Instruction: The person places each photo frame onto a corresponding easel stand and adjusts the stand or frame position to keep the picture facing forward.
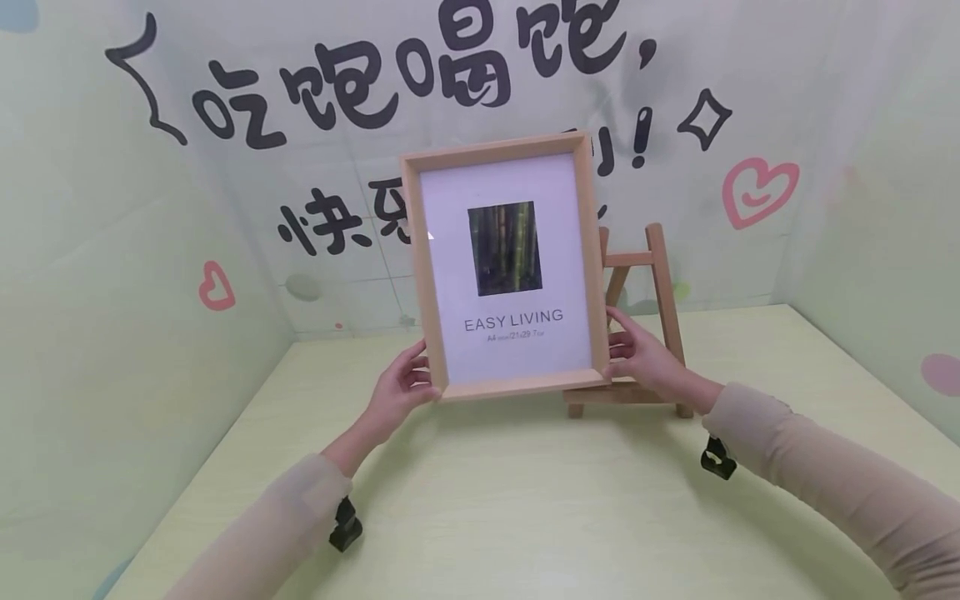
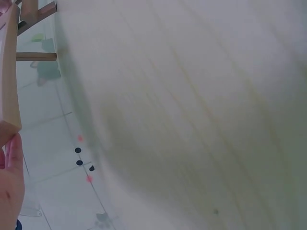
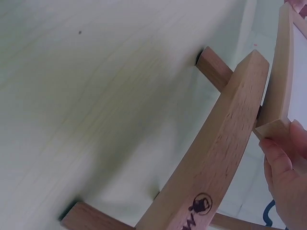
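Note:
A light wooden picture frame (image 1: 517, 387) is held upright above the table, tilted slightly. Its white insert carries a small bamboo picture and the words "EASY LIVING". My left hand (image 1: 397, 387) grips the lower left corner, and my right hand (image 1: 645, 358) grips the lower right side. Behind the picture frame, at its right, stands a brown wooden easel (image 1: 667, 300), partly hidden. In the right wrist view the lower corner of the picture frame (image 3: 278, 72) is close to the easel's crossbar (image 3: 216, 143); whether they touch I cannot tell.
The pale wood-grain table (image 1: 495, 492) spreads below both hands. At the back hangs a light cloth (image 1: 337, 167) printed with black characters and pink hearts, and similar cloth walls close in both sides. A black clip-like piece (image 1: 717, 458) hangs below the right cuff.

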`<act>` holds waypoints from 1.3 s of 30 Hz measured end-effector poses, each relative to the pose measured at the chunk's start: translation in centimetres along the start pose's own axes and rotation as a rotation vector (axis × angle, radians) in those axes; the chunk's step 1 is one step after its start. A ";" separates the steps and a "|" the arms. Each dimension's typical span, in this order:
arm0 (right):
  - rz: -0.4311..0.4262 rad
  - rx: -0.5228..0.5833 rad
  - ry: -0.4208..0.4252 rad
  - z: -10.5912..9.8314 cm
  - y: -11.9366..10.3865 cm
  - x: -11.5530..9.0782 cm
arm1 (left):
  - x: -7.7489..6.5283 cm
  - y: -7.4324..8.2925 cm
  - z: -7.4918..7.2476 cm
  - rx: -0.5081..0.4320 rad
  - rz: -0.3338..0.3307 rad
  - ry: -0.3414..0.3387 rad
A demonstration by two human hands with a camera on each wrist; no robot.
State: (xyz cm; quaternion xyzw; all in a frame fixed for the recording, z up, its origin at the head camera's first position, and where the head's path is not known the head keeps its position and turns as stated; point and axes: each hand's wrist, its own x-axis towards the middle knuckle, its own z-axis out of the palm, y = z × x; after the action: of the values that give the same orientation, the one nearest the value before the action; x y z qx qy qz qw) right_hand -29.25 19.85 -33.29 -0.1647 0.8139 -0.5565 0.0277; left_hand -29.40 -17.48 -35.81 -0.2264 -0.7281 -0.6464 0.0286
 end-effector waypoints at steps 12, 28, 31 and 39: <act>-0.011 -0.033 0.044 -1.8 0.5 -0.7 | 2.0 -0.4 1.7 -0.034 0.022 -0.015; -0.019 -0.092 0.073 -3.8 1.2 -1.9 | 3.1 -0.7 4.0 -0.042 0.053 -0.034; -0.035 -0.100 0.081 -4.1 1.3 -2.0 | 3.3 -0.8 4.5 -0.048 0.061 -0.033; -0.032 -0.073 0.093 -5.0 1.4 -2.8 | 3.9 -0.7 5.7 -0.066 0.052 -0.028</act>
State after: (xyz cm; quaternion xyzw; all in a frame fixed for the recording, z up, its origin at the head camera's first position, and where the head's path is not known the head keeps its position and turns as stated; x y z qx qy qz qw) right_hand -28.05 25.59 -33.05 -0.1527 0.8312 -0.5339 -0.0250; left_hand -31.71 -10.97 -36.14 -0.2551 -0.7003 -0.6661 0.0278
